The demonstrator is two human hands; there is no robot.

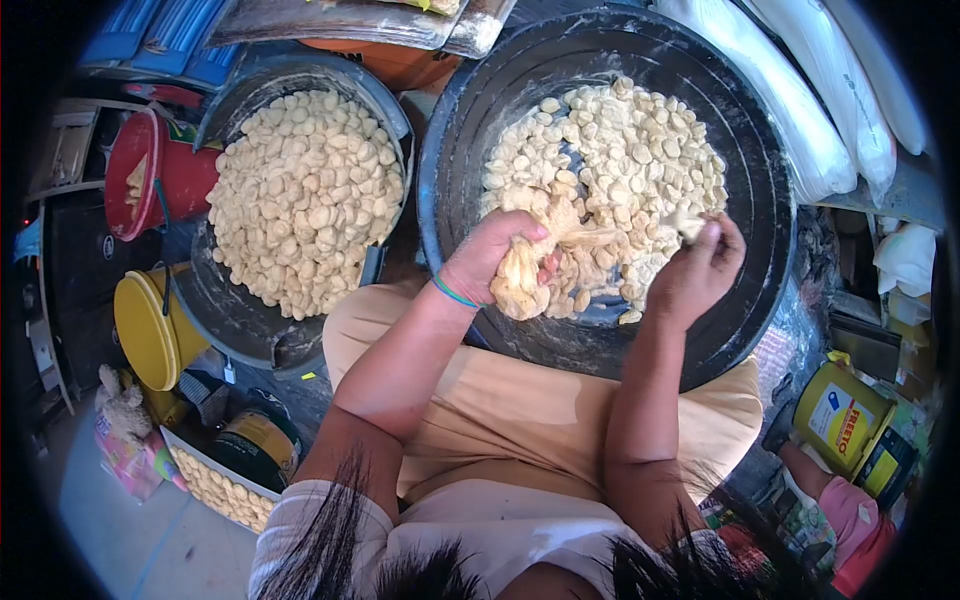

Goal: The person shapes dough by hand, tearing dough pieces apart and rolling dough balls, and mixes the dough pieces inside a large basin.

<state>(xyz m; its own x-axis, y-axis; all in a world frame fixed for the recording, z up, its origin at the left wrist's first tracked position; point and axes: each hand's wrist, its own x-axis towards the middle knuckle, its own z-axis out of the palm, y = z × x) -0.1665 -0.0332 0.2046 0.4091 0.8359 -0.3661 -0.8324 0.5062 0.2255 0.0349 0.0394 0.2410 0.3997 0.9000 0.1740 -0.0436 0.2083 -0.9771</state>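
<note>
My left hand [495, 255] is closed around a lump of pale, floury dough [522, 285] over the near left part of a large black basin [735, 310]. Many small, flattened dough pieces [640, 140] lie in that basin. Over its right side, my right hand [700, 270] pinches a small dough piece [686, 224] between thumb and fingers. Left of the basin stands a second dark tub [235, 325], heaped with rounded dough pieces [305, 200].
A red bucket [185, 178] and a yellow pail [145, 330] stand at the left. White plastic sacks [790, 110] lie at the upper right. At the lower right are a labelled yellow bucket [840, 415] and part of another person, an arm and pink clothing [850, 515].
</note>
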